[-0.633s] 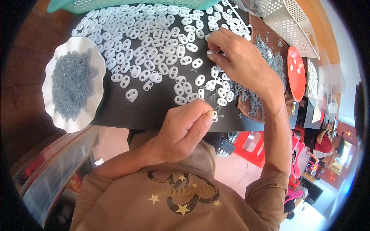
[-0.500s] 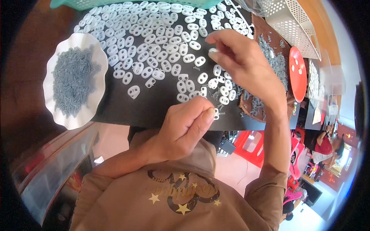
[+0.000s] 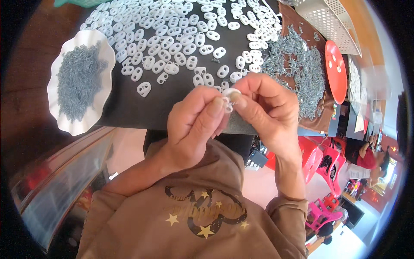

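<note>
In front of my chest, both hands meet over the near edge of the black tabletop [image 3: 172, 105]. My left hand [image 3: 189, 123] pinches a small white two-holed plastic piece [image 3: 228, 108] between thumb and forefinger. From that piece a thin metal spring [image 3: 234, 103] sticks out to the right. My right hand [image 3: 271, 112] is closed at the fingertips on a white oval plastic shell [image 3: 233, 91], brought against the spring side of the piece; the fingers partly hide the contact. Many loose white oval two-holed cord locks [image 3: 164, 54] lie beyond my hands.
A white scalloped dish [image 3: 53, 93] at the left holds a heap of springs [image 3: 79, 82]. More springs [image 3: 297, 64] are spread over brown cloth at the right. Beside them are a red plate [image 3: 335, 64] and a white perforated basket [image 3: 330, 21]. A teal basket [image 3: 79, 2] borders the far left.
My right hand has come back from the far pieces toward me and now holds a white oval shell at my left hand. The left hand still pinches the piece with its spring.
</note>
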Available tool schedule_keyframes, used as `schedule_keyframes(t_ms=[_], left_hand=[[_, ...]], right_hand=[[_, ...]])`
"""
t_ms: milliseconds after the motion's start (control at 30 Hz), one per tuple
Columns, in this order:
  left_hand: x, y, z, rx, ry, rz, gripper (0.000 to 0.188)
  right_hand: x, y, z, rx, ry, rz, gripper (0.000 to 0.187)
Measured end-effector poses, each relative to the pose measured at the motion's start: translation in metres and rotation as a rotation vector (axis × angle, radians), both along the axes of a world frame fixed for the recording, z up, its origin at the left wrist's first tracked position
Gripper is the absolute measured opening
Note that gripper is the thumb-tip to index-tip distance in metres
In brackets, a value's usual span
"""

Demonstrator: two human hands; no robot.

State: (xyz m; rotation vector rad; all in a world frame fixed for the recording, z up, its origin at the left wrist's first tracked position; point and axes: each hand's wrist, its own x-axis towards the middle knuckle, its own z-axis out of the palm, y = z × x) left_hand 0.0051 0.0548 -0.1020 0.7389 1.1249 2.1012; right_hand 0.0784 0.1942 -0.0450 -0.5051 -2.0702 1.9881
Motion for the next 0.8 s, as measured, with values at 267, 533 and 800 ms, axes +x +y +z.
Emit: schedule_keyframes(t_ms=[267,533,800], left_hand=[[0.002,0.0,0.007,-0.081,0.029,0.004,0.018],[-0.001,-0.001,0.011,-0.2,0.051,-0.013,0.016],[-0.002,0.0,0.011,-0.243,0.196,-0.054,0.018]], right_hand=[[0.011,0.012,-0.005,0.179,-0.036,0.167,0.006],[0.02,0.019,0.001,-0.079,-0.066,-0.025,0.014],[0.025,0.019,0.009,-0.049,-0.146,-0.035,0.015]])
